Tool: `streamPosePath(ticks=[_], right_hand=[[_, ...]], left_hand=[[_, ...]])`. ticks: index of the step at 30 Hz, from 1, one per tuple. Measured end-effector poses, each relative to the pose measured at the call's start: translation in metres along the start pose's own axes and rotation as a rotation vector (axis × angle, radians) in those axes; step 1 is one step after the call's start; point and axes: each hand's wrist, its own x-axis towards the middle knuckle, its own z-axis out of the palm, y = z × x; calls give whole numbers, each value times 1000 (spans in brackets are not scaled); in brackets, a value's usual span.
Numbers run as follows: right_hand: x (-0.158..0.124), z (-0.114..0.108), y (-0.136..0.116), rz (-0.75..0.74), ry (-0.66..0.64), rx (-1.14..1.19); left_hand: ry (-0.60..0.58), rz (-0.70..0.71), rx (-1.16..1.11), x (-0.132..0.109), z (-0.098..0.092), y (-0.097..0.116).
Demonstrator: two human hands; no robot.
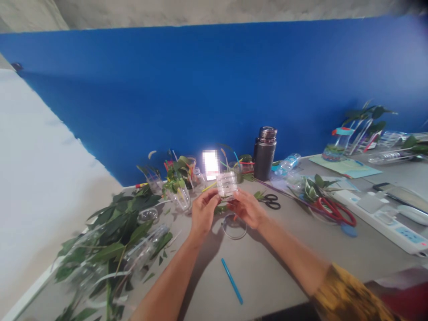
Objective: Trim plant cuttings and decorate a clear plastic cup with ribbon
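Note:
Between my two hands I hold a clear ribbed plastic bottle piece (227,185) above the table. My left hand (203,208) grips its lower left side, thumb at the near edge. On the lower right side, the fingers of my right hand (246,207) are closed around it. Just below lies a clear plastic ring or cup (234,226) with a pale rim. A blue straw (232,281) rests on the table nearer to me. Black-handled scissors (272,201) lie right of my right hand, beside a few green leaves.
Leafy branches and plastic scraps (117,240) cover the left side. Cut bottles with leaves (180,187) stand at the back, near a bright phone screen (210,165) and a dark thermos (265,154). Rightward are red-handled scissors (336,211), a power strip (381,220) and a blue-lidded bottle (337,145).

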Motion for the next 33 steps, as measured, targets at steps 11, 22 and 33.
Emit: streamPosePath(ticks=[11, 22, 33], right_hand=[[2, -1, 5, 13, 34, 82], [-2, 5, 0, -26, 0, 79], [3, 2, 8, -138, 104, -37]], left_hand=[[192, 114, 139, 0, -3, -2], [121, 374, 361, -8, -1, 5], [64, 726, 783, -5, -8, -3]])
